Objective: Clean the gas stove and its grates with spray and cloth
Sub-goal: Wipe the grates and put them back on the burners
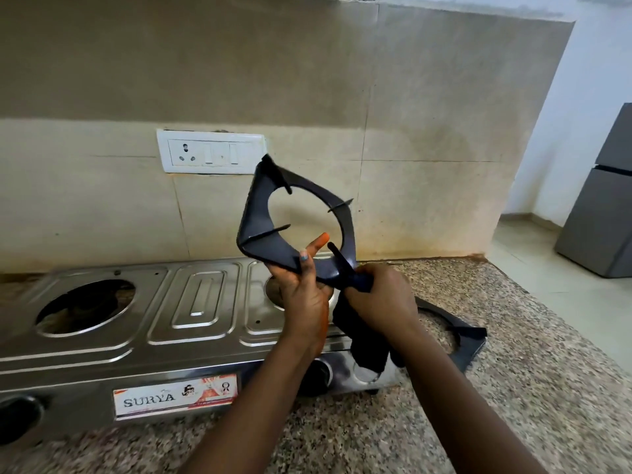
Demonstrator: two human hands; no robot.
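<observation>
A steel two-burner gas stove (201,302) stands on the granite counter, both burner openings bare. My left hand (302,295) grips the lower edge of a dark square grate (254,217) and holds it tilted upright above the right burner. My right hand (379,295) grips a dark blue cloth (362,347) and presses it round the grate's lower right corner; the rest of the cloth hangs down over the stove's front. A second grate (461,340) lies flat on the counter to the right of the stove. No spray bottle is in view.
The speckled granite counter (513,388) runs to the right and front. A white socket and switch plate (210,152) sits on the tiled wall behind the stove. A grey refrigerator (605,206) stands on the floor at far right.
</observation>
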